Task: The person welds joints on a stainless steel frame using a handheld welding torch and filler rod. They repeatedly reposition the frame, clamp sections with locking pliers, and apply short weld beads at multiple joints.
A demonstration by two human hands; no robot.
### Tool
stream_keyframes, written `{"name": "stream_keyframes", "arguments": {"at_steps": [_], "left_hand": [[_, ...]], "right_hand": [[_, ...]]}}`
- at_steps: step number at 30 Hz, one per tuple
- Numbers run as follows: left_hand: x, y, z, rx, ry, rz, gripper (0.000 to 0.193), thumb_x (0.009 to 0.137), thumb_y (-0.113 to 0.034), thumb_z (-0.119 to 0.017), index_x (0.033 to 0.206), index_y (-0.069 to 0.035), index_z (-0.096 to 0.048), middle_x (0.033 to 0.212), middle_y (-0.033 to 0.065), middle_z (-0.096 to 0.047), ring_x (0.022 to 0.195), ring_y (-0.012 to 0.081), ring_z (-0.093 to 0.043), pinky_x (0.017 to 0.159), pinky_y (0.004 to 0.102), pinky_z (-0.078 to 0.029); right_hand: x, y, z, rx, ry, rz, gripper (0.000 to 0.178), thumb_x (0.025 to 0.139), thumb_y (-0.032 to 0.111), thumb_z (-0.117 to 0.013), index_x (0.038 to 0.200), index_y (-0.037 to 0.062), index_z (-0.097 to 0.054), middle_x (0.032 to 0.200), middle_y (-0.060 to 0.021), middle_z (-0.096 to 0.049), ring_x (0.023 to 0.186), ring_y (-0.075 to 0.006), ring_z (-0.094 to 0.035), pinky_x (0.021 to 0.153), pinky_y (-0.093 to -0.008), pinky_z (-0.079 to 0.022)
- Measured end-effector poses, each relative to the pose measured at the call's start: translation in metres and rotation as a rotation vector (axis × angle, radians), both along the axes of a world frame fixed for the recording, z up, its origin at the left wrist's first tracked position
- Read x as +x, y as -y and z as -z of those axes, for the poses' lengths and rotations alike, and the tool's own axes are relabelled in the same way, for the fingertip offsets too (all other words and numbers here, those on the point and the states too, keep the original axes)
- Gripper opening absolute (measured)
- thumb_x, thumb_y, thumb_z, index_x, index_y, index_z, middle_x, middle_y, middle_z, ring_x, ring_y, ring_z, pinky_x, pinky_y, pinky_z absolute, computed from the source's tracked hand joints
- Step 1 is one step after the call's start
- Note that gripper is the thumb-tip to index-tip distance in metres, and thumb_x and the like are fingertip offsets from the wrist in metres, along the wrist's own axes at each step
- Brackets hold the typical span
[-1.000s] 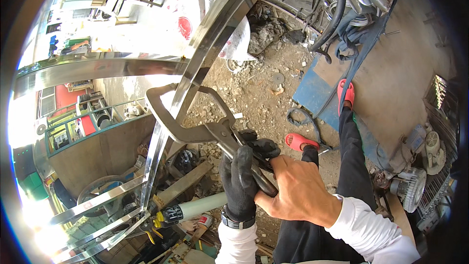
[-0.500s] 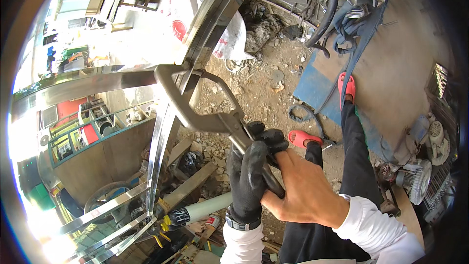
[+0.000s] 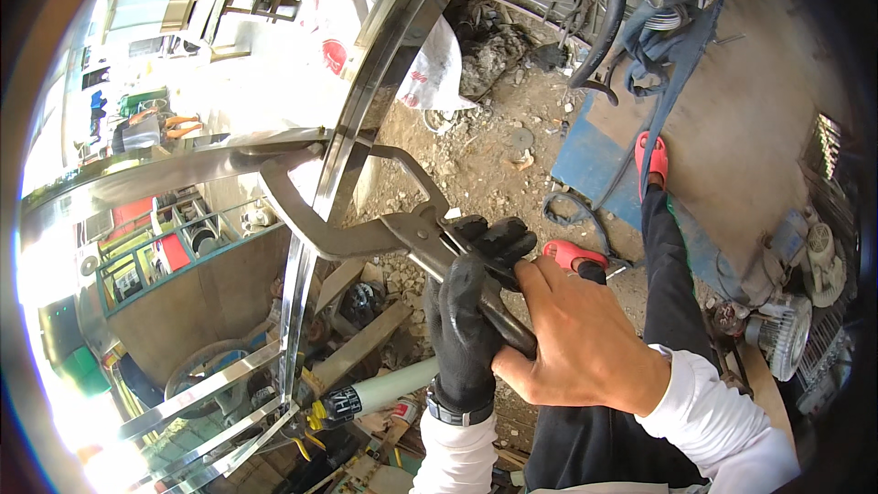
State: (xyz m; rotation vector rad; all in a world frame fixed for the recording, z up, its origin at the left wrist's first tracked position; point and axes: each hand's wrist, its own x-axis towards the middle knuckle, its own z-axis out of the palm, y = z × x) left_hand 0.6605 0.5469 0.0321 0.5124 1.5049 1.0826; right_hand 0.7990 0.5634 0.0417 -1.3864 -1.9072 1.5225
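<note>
Both my hands hold a pair of metal locking C-clamp pliers out in front of me. My left hand, in a black glove, is closed round the handles. Bare and closed, my right hand presses on the handles from the right, partly hidden behind its own back. The two curved jaws straddle a shiny metal upright where a metal crossbar meets it. One jaw tip is in front near the joint, the other on the upright's far side. Whether the tips touch the metal I cannot tell.
Wooden planks and a yellow-handled tool lie low on the left. A blue board lies on the rubble-strewn ground. Straps and a black hose hang at upper right. Someone's red clogs are on my right, near a motor.
The pliers have shifted a little left and down, with their front jaw now left of the upright at the crossbar. Both hands keep their hold.
</note>
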Motion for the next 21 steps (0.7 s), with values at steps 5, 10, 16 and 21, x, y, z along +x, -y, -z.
{"name": "stream_keyframes", "arguments": {"at_steps": [5,10,16,21], "left_hand": [[0.005,-0.004,-0.008,-0.018,-0.11,0.021,0.046,0.105,-0.03,-0.043,0.126,0.007,-0.058,0.114,0.0196,-0.072,0.103,0.0291,-0.071,0.094,0.0408,-0.054],[0.004,-0.006,-0.009,-0.028,-0.116,0.018,0.044,0.105,-0.031,-0.044,0.123,0.006,-0.06,0.106,0.0179,-0.073,0.094,0.0266,-0.071,0.087,0.0392,-0.056],[0.002,-0.005,0.0,-0.004,-0.062,-0.02,0.038,0.104,-0.028,-0.049,0.116,0.005,-0.061,0.095,0.016,-0.072,0.088,0.0259,-0.072,0.081,0.0386,-0.057],[0.003,-0.006,-0.005,-0.015,-0.123,0.027,0.033,0.105,-0.025,-0.05,0.108,0.005,-0.063,0.091,0.0147,-0.071,0.084,0.0263,-0.073,0.076,0.0373,-0.058]], "right_hand": [[0.0,-0.003,0.002,0.015,0.014,-0.035,0.047,0.078,0.031,-0.07,0.096,-0.0098,-0.056,0.082,-0.0243,-0.061,0.066,-0.0433,-0.064,0.066,-0.0495,-0.054],[-0.001,0.005,0.007,-0.048,0.006,0.02,0.046,0.077,0.029,-0.074,0.095,-0.0097,-0.057,0.083,-0.0262,-0.064,0.069,-0.0429,-0.066,0.066,-0.0486,-0.055],[0.001,0.0,0.006,-0.019,0.037,0.004,0.04,0.074,0.024,-0.077,0.09,-0.0077,-0.06,0.08,-0.0248,-0.066,0.069,-0.0417,-0.068,0.064,-0.0471,-0.055],[0.004,-0.001,-0.005,-0.067,0.063,-0.019,0.036,0.074,0.023,-0.078,0.089,-0.0046,-0.06,0.074,-0.0217,-0.067,0.065,-0.0403,-0.068,0.062,-0.0464,-0.054]]}}
